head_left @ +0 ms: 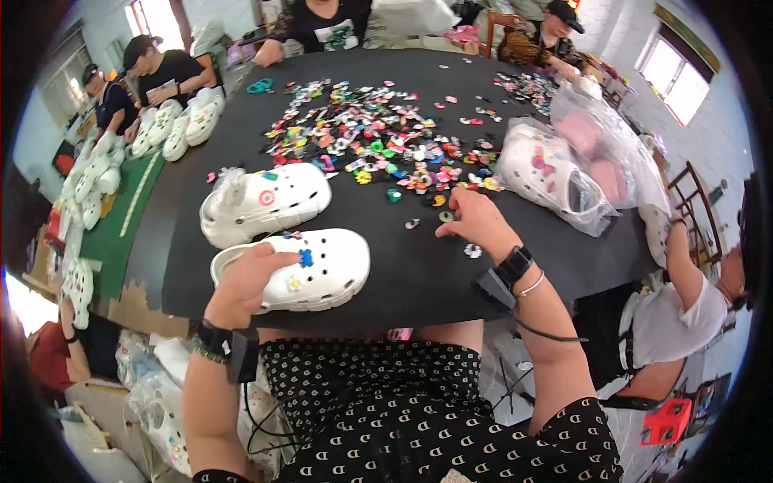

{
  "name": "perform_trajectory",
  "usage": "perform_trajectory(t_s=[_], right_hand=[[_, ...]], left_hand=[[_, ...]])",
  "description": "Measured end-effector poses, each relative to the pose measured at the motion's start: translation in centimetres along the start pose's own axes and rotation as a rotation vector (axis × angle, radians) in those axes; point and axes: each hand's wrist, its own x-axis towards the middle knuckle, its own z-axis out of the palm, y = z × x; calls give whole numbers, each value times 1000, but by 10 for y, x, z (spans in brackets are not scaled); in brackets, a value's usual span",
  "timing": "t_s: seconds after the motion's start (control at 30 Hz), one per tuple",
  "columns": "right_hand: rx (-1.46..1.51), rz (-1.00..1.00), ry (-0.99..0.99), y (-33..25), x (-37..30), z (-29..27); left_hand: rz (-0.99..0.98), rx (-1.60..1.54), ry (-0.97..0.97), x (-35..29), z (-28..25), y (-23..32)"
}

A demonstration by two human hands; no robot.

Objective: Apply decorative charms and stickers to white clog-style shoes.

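Observation:
My left hand (256, 278) grips a white clog (334, 266) at its heel opening, a finger reaching to a blue bear-like charm (306, 258) on its upper. A yellow-and-white flower charm (294, 284) also sits on that clog. Just beyond lies a second white clog (298, 196), decorated with a pink round charm (266, 197) and partly covered by clear plastic. My right hand (481, 221) hovers at the near edge of a heap of small colourful charms (378, 133), thumb and forefinger apart, with nothing visible between them. A greenish ring-shaped charm (446, 216) lies beside its thumb.
Bagged white clogs (543, 169) lie to the right on the black table (419, 282). More white clogs (193, 121) line the far left side, next to a green surface (129, 209). Several people sit around. A red plastic stool (667, 423) stands at the lower right.

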Motion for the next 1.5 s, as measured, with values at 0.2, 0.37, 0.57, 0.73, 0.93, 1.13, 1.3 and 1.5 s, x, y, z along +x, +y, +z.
perform_trajectory(t_s=[0.2,0.37,0.57,0.73,0.93,1.13,1.3,1.5], right_hand=[[-31,136,-56,22,23,17],[-38,17,27,18,20,11],[174,-281,226,-59,-4,-22],[380,-505,28,-136,-30,-9],[405,-555,-30,-170,-33,21],[147,-570,39,-178,-24,36],[-36,-568,-55,-191,-17,29],[-261,-552,168,-198,-2,30]], left_hand=[[27,-4,-76,-3,5,-7],[-6,-27,-148,-6,-4,-10],[-24,-23,-202,-9,-8,-12],[-14,-22,-209,-10,-7,-15],[-37,3,-250,-17,-7,-13],[69,-4,-283,-22,-3,-18],[11,-22,-239,-23,-1,-17],[32,-54,-253,-27,2,-22]])
